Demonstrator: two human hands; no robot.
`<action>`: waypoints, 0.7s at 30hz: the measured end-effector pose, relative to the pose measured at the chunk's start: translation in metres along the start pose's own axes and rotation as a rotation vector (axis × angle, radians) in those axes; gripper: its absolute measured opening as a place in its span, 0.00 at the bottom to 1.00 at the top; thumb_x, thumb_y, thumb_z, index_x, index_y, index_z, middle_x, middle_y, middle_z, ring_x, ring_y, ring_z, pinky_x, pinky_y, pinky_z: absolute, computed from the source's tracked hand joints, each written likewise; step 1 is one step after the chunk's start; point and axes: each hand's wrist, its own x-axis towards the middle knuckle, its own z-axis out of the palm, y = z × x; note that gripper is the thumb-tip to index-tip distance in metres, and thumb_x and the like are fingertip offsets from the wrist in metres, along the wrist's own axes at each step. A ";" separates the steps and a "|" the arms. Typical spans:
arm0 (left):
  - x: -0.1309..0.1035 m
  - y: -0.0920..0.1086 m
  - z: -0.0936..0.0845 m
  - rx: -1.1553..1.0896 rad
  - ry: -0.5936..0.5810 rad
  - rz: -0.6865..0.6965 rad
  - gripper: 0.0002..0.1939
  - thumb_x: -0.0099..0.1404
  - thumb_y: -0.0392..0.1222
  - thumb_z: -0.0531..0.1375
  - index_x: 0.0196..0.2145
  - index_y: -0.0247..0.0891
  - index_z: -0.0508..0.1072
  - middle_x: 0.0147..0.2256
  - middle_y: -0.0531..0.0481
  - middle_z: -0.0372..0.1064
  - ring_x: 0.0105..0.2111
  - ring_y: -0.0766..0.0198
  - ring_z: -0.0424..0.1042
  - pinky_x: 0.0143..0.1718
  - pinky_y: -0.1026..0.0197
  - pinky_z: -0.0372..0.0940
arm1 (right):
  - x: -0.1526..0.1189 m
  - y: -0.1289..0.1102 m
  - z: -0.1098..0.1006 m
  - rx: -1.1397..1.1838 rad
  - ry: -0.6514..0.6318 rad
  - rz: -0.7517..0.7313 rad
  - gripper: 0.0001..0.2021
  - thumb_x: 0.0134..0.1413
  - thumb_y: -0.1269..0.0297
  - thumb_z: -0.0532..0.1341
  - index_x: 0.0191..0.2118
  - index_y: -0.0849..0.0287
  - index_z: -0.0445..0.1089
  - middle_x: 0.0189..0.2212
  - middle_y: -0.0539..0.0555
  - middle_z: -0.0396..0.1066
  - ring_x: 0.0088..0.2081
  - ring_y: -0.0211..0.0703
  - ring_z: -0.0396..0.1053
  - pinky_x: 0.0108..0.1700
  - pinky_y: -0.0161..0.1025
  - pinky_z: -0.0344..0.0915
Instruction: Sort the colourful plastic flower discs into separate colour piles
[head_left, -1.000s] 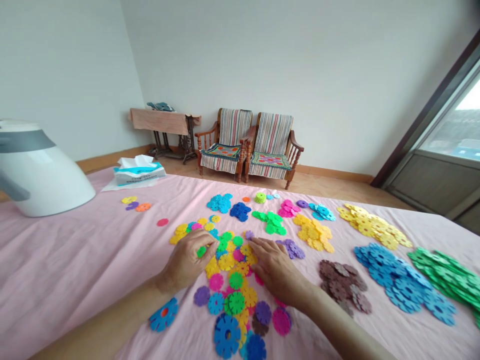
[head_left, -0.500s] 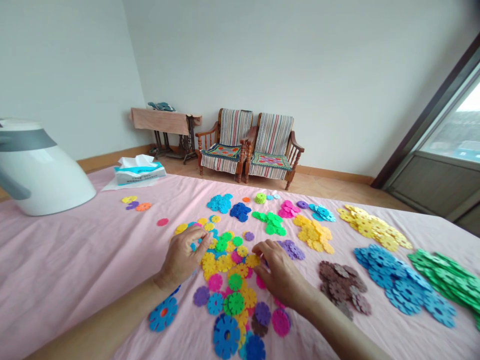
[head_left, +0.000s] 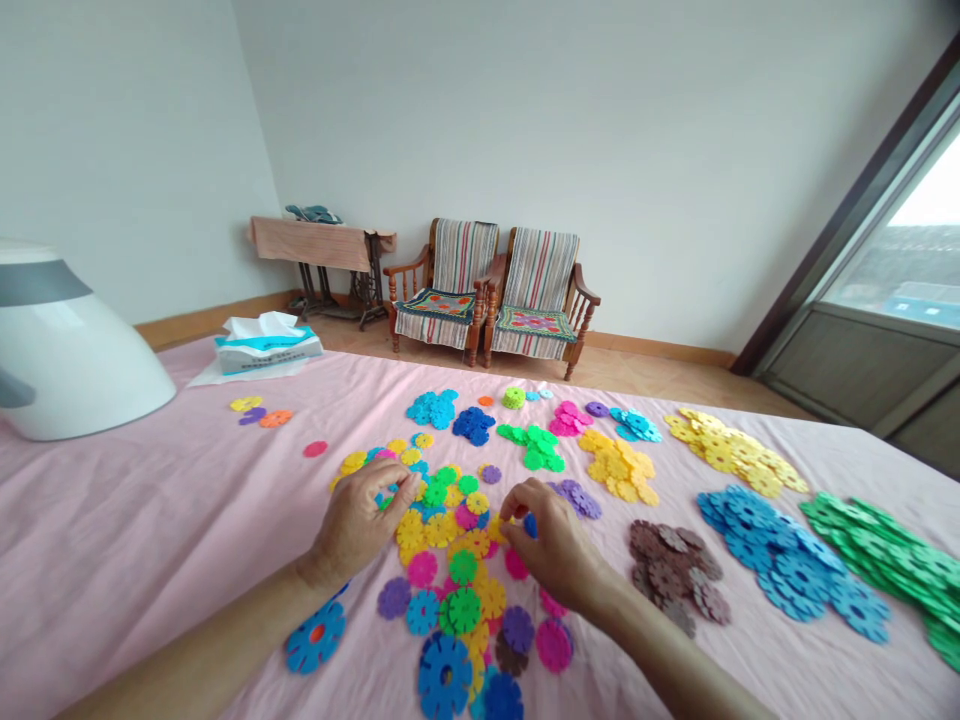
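A mixed heap of notched plastic snowflake discs in yellow, pink, green, blue and purple spreads over the cloth between my hands. My left hand hovers at the heap's left side, its thumb and forefinger drawn together; whatever they hold, if anything, cannot be made out. On the right, my right hand has its thumb and fingertips closed at the edge of a yellow snowflake disc. A blue disc shows partly under that hand. Beside my left forearm lies a large blue disc with an orange centre.
Sorted piles stand beyond and to the right: brown discs, large blue discs, green discs, yellow discs. A white jug and a tissue pack stand at left on the pink cloth. Two wooden chairs are behind.
The view has shifted slightly, so everything sits a little further left. My right hand's fingers have curled in more at the yellow disc. My left hand stays about where it was.
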 end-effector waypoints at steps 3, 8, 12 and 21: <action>-0.001 -0.001 0.000 0.008 0.002 0.003 0.11 0.63 0.40 0.54 0.24 0.37 0.69 0.26 0.50 0.70 0.30 0.64 0.70 0.33 0.65 0.64 | 0.011 0.014 -0.020 0.073 0.026 0.042 0.04 0.47 0.71 0.56 0.26 0.59 0.67 0.24 0.50 0.69 0.28 0.37 0.66 0.31 0.34 0.60; 0.000 -0.001 0.000 0.004 0.000 0.009 0.12 0.64 0.40 0.54 0.24 0.37 0.69 0.26 0.50 0.70 0.29 0.65 0.69 0.33 0.65 0.64 | 0.024 0.082 -0.073 -0.055 0.326 0.266 0.07 0.44 0.61 0.57 0.25 0.58 0.68 0.23 0.51 0.71 0.25 0.38 0.67 0.27 0.33 0.60; 0.000 -0.002 0.002 -0.002 -0.010 0.002 0.11 0.64 0.40 0.53 0.25 0.36 0.69 0.26 0.50 0.70 0.29 0.64 0.69 0.34 0.65 0.64 | 0.016 0.138 -0.106 -0.157 0.455 0.451 0.11 0.40 0.58 0.57 0.25 0.60 0.70 0.18 0.52 0.69 0.21 0.40 0.65 0.22 0.35 0.57; -0.001 -0.004 0.002 -0.019 -0.028 -0.030 0.11 0.63 0.41 0.55 0.25 0.36 0.70 0.27 0.50 0.70 0.29 0.64 0.69 0.34 0.64 0.63 | 0.001 0.183 -0.116 -0.277 0.445 0.586 0.09 0.37 0.61 0.59 0.23 0.60 0.73 0.20 0.55 0.71 0.22 0.45 0.67 0.23 0.37 0.56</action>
